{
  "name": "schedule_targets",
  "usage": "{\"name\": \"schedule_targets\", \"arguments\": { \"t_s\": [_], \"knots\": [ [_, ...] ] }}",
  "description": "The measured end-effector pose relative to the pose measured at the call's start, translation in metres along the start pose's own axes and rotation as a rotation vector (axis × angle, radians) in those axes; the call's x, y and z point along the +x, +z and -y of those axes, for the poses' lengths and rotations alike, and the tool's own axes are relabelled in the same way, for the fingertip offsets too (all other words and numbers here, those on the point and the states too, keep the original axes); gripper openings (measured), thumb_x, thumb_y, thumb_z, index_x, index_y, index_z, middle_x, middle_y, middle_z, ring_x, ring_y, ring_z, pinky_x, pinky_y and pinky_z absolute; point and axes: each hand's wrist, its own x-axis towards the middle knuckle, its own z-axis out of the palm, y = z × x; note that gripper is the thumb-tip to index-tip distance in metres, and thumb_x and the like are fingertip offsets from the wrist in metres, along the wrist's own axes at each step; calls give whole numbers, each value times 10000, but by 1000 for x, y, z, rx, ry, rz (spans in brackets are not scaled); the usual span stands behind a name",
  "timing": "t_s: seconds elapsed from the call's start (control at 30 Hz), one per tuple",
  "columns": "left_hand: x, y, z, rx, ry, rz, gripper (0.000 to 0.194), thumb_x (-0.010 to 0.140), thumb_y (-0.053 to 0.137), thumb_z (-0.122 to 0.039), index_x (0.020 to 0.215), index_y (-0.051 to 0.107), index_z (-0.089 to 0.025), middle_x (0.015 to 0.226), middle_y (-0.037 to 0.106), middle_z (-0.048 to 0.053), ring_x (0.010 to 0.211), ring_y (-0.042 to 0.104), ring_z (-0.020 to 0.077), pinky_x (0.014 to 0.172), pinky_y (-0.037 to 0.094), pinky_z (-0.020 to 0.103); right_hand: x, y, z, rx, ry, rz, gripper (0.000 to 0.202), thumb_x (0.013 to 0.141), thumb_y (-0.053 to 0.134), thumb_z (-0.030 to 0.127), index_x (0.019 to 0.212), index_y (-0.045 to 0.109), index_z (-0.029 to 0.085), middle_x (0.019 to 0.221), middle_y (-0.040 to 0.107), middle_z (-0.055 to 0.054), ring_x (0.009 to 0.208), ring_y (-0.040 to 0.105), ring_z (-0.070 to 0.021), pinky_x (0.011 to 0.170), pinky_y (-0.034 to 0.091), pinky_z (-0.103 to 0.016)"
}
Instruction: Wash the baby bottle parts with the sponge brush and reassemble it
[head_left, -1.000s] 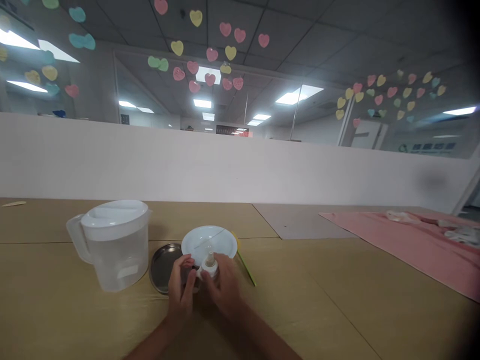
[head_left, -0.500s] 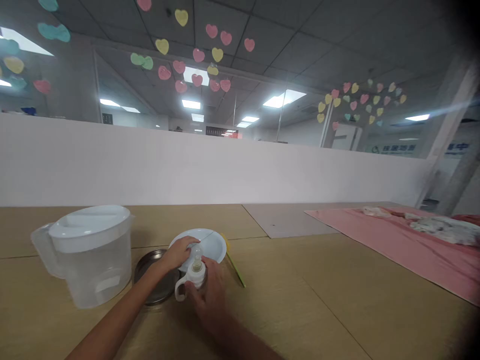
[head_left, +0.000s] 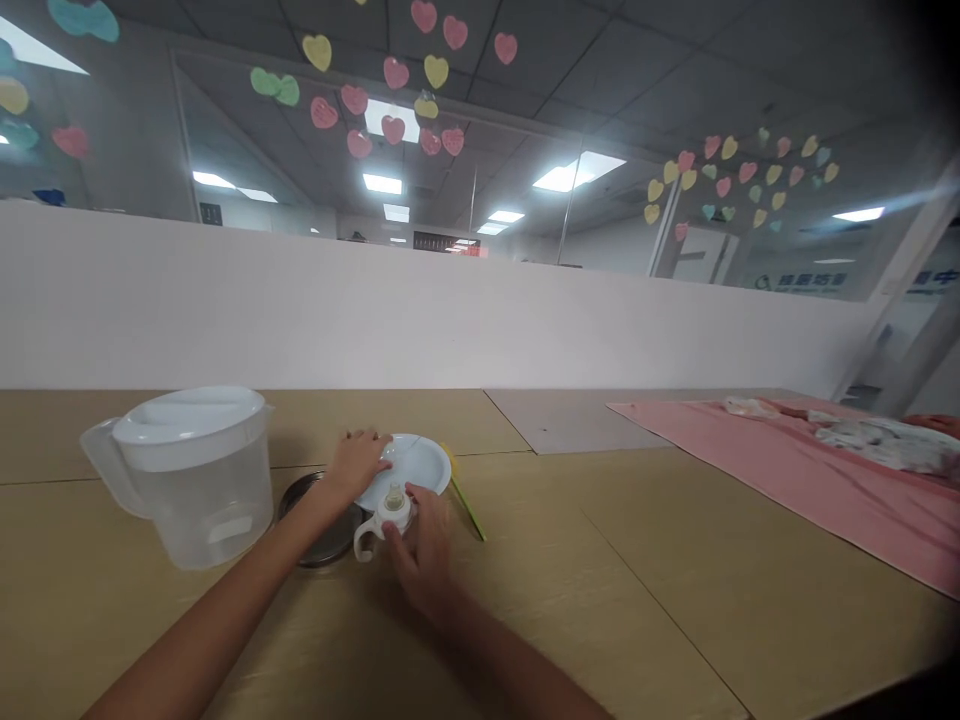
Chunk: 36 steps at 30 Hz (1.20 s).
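Note:
My right hand (head_left: 426,550) is closed around a white baby bottle (head_left: 395,512). The bottle has a looped side handle and a pale translucent nipple pointing up and away from me. My left hand (head_left: 356,465) reaches over the left edge of a white plate (head_left: 431,465), fingers bent. A clear cap (head_left: 388,452) shows at its fingertips, apart from the nipple; part of the cap is hidden by the hand. Under my left forearm lies a round dark metal dish (head_left: 328,545), partly covered.
A clear pitcher (head_left: 206,500) with a white lid stands at the left. Right of the plate lies a thin green stick (head_left: 471,515) with a yellow end. A pink cloth (head_left: 750,455) with crumpled fabric covers the right side. A low white wall (head_left: 450,325) runs behind the table.
My left hand has moved the clear cap up off the nipple, away to the left and toward the plate. My right hand still holds the bottle. The camera view has shifted slightly.

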Motion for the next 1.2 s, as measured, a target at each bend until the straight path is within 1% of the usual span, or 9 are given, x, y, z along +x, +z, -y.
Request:
{"name": "schedule_targets", "arguments": {
  "t_s": [0.07, 0.17, 0.23, 0.33, 0.47, 0.63, 0.8, 1.0, 1.2],
  "knots": [
    [-17, -14, 2, -118, -59, -143, 382, 912, 411, -412, 1214, 526, -210, 1137, 582, 138, 1038, 557, 303, 867, 391, 460, -1, 0, -1, 5, 2, -36, 428, 900, 452, 423, 1262, 429, 197, 1117, 570, -108, 1029, 539, -233, 878, 439, -408],
    [-45, -28, -1, -473, -105, -369, 447, 938, 279, -484, 1120, 550, -177, 1071, 613, 106, 993, 575, 245, 836, 433, 383, 0, 0, -3, 10, -3, -88, 421, 903, 456, 398, 1268, 417, 190, 1101, 563, -109, 1000, 540, -226, 867, 444, -414],
    [-62, -32, -8, -680, -102, -421, 480, 949, 219, -485, 1089, 549, -166, 1003, 634, 83, 933, 592, 214, 802, 454, 344, 2, 0, -3, 14, -14, -107, 429, 901, 466, 385, 1277, 404, 188, 1106, 556, -113, 1001, 537, -227, 864, 447, -419],
    [-83, -29, -19, -781, -63, -401, 458, 952, 227, -471, 1131, 531, -178, 1006, 643, 67, 939, 592, 204, 831, 450, 343, 2, 0, -5, 28, -32, -112, 457, 902, 471, 367, 1311, 369, 190, 1149, 536, -120, 1040, 525, -232, 876, 451, -427],
    [-98, -18, -26, -703, -4, -362, 429, 952, 260, -435, 1197, 509, -186, 1102, 618, 86, 1049, 547, 225, 910, 414, 382, 0, -1, -7, 38, -62, -79, 515, 890, 502, 339, 1354, 324, 201, 1234, 504, -128, 1120, 497, -244, 905, 451, -433],
    [-102, 0, -27, -730, 43, -326, 417, 949, 301, -404, 1271, 477, -208, 1157, 590, 89, 1079, 532, 226, 952, 405, 399, -3, 0, -6, 39, -5, 2, 451, 896, 494, 331, 1318, 385, 215, 1208, 545, -114, 1106, 519, -242, 918, 448, -439],
    [-110, 25, -33, -905, 39, -320, 445, 937, 352, -386, 1346, 383, -211, 1266, 507, 106, 1151, 496, 217, 950, 433, 360, -3, 1, -3, 86, 56, 47, 384, 903, 480, 344, 1264, 440, 220, 1177, 575, -100, 1076, 543, -229, 916, 453, -428],
    [-121, 57, -42, -944, 49, -349, 522, 936, 379, -370, 1418, 247, -218, 1420, 372, 121, 1309, 364, 231, 1082, 318, 410, -4, 2, -1, 119, 83, 31, 375, 919, 452, 347, 1268, 436, 212, 1173, 573, -98, 1076, 540, -214, 900, 457, -390],
    [-124, 63, -46, -946, 55, -393, 555, 947, 354, -345, 1455, 151, -249, 1496, 265, 104, 1374, 269, 211, 1123, 262, 429, -2, 1, 0, 82, 107, 9, 303, 933, 416, 371, 1176, 506, 214, 1111, 591, -73, 1027, 546, -197, 885, 456, -377]
  ]
}}
